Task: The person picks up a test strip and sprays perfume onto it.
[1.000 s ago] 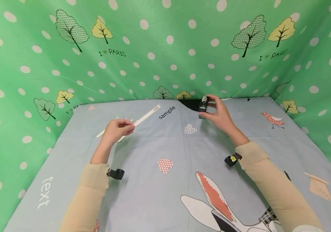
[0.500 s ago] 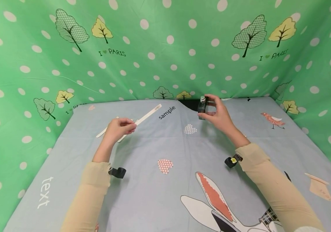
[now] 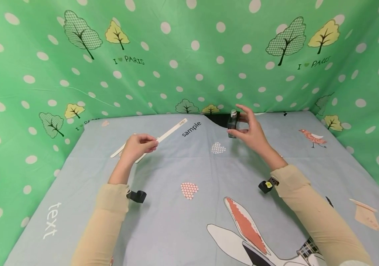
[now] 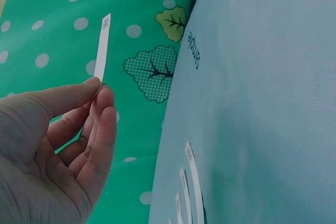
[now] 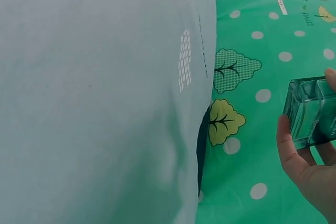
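My left hand [image 3: 153,142] pinches a long white paper strip [image 3: 173,129] between thumb and forefinger, its far end raised over the table. The left wrist view shows that pinch [image 4: 100,88] with the strip [image 4: 103,43] pointing up. A few more strips [image 3: 118,151] lie flat under that hand, also in the left wrist view [image 4: 190,182]. My right hand [image 3: 242,125] holds a small clear glass bottle [image 3: 232,123] upright at the back centre, the index finger stretched above its top. In the right wrist view the thumb [image 5: 287,148] grips the bottle [image 5: 312,111].
A blue printed cloth [image 3: 189,166] covers the table. Green dotted cloth walls [image 3: 189,55] close in the back and both sides. A dark gap [image 3: 217,118] opens at the back edge behind the bottle. A black camera sits on each wrist [image 3: 137,195].
My right index finger has lifted off the bottle's top and now points up. The left hand and its strip have shifted slightly right and up.
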